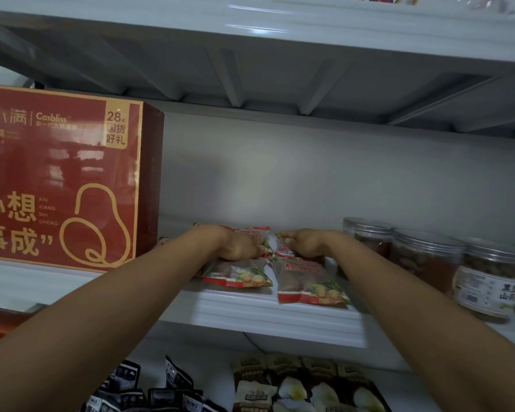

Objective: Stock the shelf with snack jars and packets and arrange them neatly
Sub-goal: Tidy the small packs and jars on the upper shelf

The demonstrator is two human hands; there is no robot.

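1. I count one red gift box.
2. Three clear lidded jars.
3. Two red packets lying in full view; those behind them I cannot count.
4. Below, several black packets and several brown packets.

Shop: stocked shelf, snack jars.
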